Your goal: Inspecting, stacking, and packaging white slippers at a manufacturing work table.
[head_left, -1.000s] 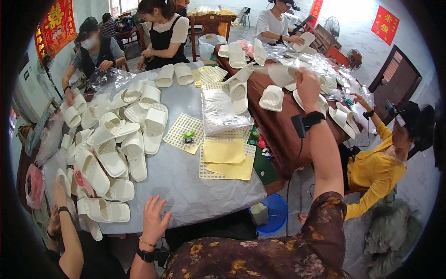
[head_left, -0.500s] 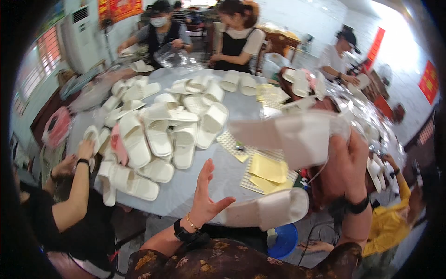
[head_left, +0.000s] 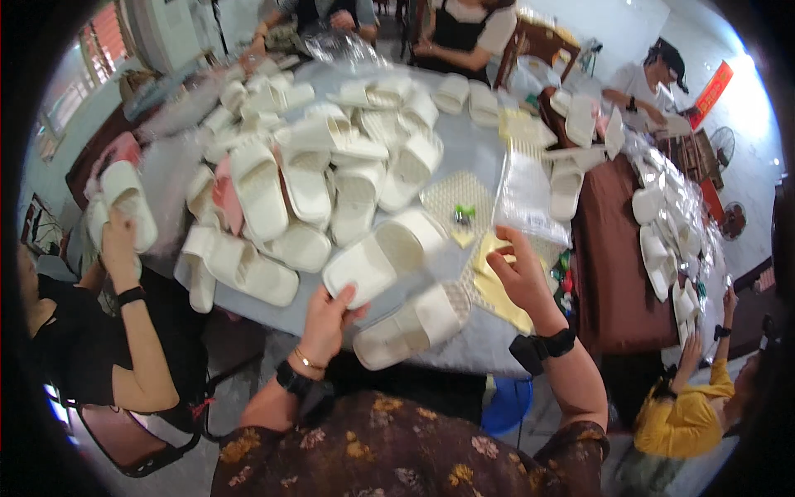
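My left hand point(head_left: 325, 319) is closed on the heel end of a white slipper point(head_left: 362, 269), thumb on top, tilted above the table. Just below it, a second white slipper point(head_left: 407, 329) lies at the table's near edge. My right hand point(head_left: 523, 273) is raised empty, its fingers apart, with the fingertips by the lower corner of a clear plastic bag point(head_left: 530, 199). Whether they touch the bag I cannot tell. Under that hand are yellow paper sheets point(head_left: 503, 290) and a dotted sheet point(head_left: 447, 199).
A pile of white slippers point(head_left: 302, 178) covers the table's left half. At left a co-worker's hand point(head_left: 120, 236) holds a slipper. A brown surface point(head_left: 617, 265) with bagged slippers point(head_left: 658, 261) stands at right; below the table edge is a blue bucket point(head_left: 507, 406).
The slipper my right hand held up is gone from it; my left hand, open before, now grips a slipper. My right hand has moved left toward the bag. The view has tilted down.
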The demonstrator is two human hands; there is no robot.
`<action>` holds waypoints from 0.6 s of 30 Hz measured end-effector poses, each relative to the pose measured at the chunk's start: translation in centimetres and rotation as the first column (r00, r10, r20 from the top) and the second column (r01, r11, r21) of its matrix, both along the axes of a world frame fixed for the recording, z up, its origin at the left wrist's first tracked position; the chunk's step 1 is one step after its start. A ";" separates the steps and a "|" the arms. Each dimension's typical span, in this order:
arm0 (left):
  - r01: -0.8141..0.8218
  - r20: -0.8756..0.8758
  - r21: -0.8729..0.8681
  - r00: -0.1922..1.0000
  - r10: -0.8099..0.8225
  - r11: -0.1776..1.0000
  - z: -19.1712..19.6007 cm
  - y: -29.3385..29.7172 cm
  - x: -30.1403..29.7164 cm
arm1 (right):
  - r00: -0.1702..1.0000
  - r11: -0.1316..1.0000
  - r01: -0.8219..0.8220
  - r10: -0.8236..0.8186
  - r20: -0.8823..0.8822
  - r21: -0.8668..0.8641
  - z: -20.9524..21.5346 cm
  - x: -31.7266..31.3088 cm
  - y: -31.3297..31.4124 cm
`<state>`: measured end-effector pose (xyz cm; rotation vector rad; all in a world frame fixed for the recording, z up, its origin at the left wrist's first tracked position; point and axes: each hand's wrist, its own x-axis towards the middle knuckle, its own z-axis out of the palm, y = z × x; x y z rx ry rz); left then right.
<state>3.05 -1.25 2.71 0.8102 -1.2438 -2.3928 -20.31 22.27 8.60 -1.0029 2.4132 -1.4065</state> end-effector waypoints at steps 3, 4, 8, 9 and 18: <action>-0.035 0.049 0.010 0.998 0.034 0.999 -1.4 -0.7 0.6 | 0.999 0.985 -0.013 0.018 -0.027 0.171 -0.9 3.7 0.8; -0.025 0.059 0.000 0.998 0.025 1.000 -2.0 -0.8 0.7 | 0.999 0.974 -0.023 0.013 0.045 0.225 -1.7 4.8 1.2; -0.003 0.126 -0.050 0.992 0.009 0.999 -3.1 -0.4 1.6 | 0.977 0.957 0.025 0.037 -0.210 0.288 -5.9 9.8 1.2; 0.000 0.137 -0.046 0.991 0.006 0.999 -3.3 -0.3 1.9 | 0.971 0.953 0.048 0.026 -0.239 0.299 -6.2 11.1 0.8; -0.011 0.146 0.060 0.989 0.002 0.998 -4.8 0.8 4.6 | 0.984 0.954 0.007 0.046 -0.170 0.300 -7.9 9.5 -2.4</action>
